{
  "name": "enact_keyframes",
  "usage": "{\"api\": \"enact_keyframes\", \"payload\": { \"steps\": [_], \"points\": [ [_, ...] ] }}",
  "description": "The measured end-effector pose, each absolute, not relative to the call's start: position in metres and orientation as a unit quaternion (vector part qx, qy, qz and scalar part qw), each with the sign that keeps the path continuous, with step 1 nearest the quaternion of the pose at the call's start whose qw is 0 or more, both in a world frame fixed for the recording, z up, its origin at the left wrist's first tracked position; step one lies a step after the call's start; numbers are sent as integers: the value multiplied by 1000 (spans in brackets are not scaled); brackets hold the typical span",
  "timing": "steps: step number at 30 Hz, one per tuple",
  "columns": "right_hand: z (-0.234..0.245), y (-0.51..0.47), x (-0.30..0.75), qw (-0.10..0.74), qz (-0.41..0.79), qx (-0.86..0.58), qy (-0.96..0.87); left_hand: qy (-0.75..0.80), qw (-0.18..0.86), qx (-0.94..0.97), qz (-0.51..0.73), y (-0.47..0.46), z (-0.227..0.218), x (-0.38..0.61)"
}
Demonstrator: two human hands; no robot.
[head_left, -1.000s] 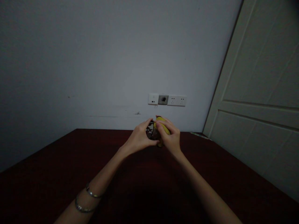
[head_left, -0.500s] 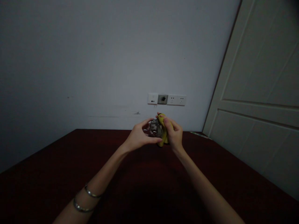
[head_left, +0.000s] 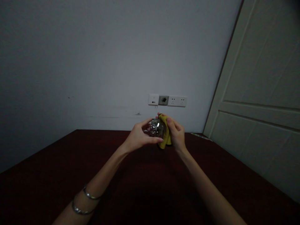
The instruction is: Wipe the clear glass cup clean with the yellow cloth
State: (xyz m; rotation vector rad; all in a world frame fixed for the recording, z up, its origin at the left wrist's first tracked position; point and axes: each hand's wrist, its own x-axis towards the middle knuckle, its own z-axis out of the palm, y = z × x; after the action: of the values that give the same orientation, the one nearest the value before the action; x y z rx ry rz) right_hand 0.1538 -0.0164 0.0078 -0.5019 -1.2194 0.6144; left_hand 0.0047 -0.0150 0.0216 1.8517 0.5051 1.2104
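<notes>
Between my hands, above the table, is a clear glass vessel (head_left: 156,128), probably a cup, tipped on its side. My left hand (head_left: 140,135) grips it from the left, the thumb along its lower side and the fingers around the far and upper side. A yellow cloth (head_left: 166,135) with a dark edge is bunched in my right hand (head_left: 177,132). The cloth presses against the right end of the glass and hides that end. My right fingertips are mostly behind the cloth, with the thumb in front.
The dark red table (head_left: 98,162) runs back to a pale wall (head_left: 105,56). White sockets (head_left: 177,101) and a grey switch plate (head_left: 163,100) are set in the wall behind my hands. A pale panelled door (head_left: 257,93) stands at the right. A thin patterned strip (head_left: 201,136) lies at the table's back right edge.
My right hand has shifted slightly right, and the yellow cloth hangs more spread out. The glass has turned a little in my left hand, its highlight now higher.
</notes>
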Motion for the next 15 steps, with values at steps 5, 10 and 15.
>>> {"api": "enact_keyframes", "payload": {
  "steps": [5, 10, 15],
  "points": [
    [9, -22, 159, 723, 246, -201, -614, 218, 413, 737, 488, -15, 24, 4],
    [17, -37, 166, 652, 153, -161, -725, 245, 406, 726, 498, -15, 27, 4],
    [20, -39, 162, 650, 142, -174, -726, 224, 370, 757, 490, -12, 23, 2]
  ]
}}
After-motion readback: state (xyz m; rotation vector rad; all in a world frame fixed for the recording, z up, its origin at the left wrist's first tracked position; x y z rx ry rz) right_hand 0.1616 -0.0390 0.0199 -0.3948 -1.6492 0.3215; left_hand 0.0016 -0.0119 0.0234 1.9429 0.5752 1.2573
